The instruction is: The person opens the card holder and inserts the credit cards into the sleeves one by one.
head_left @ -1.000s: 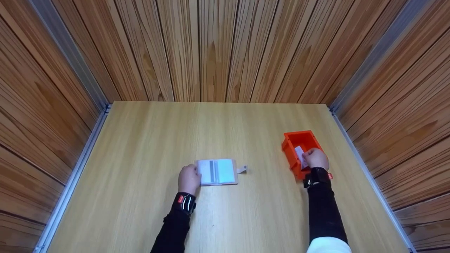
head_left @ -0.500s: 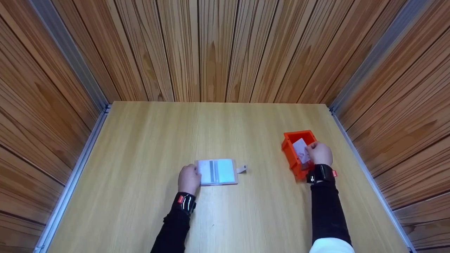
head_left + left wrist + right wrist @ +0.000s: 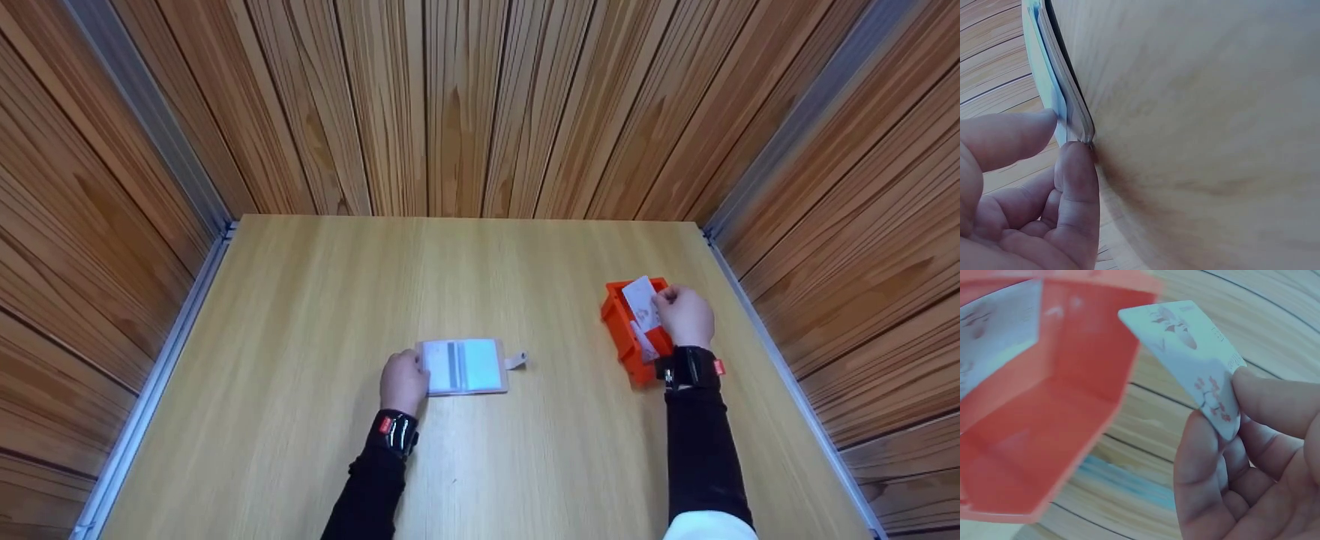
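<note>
An open card holder point(image 3: 465, 367) with clear sleeves lies flat on the wooden table point(image 3: 300, 337). My left hand point(image 3: 403, 383) rests at its left edge, and in the left wrist view the thumb and a finger point(image 3: 1075, 185) pinch that edge of the card holder point(image 3: 1053, 84). An orange bin point(image 3: 628, 330) stands at the right. My right hand point(image 3: 684, 315) pinches a white card point(image 3: 643, 302) lifted above the bin. The right wrist view shows the white card point(image 3: 1196, 363) with red print held by the fingertips point(image 3: 1275, 402), and another card point(image 3: 994, 332) leaning inside the orange bin point(image 3: 1067, 416).
Wood-panelled walls close in the table on three sides, with metal rails point(image 3: 161, 360) along its left and right edges. A small tab point(image 3: 516, 361) sticks out from the card holder's right side.
My right hand has risen out of the orange bin with the white card pinched in it, moving away from me. The left hand and the card holder have stayed still.
</note>
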Motion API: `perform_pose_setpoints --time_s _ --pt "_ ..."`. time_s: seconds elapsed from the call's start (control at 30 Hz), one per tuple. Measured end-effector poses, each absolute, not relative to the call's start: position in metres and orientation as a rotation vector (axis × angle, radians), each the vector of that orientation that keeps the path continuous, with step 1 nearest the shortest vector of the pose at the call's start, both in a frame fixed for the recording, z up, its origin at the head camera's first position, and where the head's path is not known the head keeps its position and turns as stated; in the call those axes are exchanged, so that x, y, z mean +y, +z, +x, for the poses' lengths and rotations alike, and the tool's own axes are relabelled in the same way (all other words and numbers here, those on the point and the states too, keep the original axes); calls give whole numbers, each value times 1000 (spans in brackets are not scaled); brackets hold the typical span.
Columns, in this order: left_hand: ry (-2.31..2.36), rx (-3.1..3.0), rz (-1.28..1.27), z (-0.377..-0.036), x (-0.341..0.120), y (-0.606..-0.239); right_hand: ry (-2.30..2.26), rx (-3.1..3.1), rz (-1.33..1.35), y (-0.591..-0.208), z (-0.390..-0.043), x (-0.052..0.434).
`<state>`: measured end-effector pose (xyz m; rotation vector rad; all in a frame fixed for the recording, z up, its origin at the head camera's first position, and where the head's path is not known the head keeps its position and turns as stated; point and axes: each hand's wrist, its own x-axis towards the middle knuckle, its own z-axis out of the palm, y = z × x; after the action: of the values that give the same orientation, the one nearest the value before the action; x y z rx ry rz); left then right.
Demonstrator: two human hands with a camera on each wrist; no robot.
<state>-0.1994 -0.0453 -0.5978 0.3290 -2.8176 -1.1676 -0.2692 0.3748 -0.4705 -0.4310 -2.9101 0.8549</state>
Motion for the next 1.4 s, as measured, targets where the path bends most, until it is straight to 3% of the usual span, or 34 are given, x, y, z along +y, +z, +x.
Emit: perform_pose_setpoints --time_s 0.6,1.4 --pt "-1188 -2824 348 -201 -46 -598 962 -2813 -269 -449 -266 332" --pt "-1161 -2810 334 -198 -46 -597 1140 -2729 -74 -476 -265 260"
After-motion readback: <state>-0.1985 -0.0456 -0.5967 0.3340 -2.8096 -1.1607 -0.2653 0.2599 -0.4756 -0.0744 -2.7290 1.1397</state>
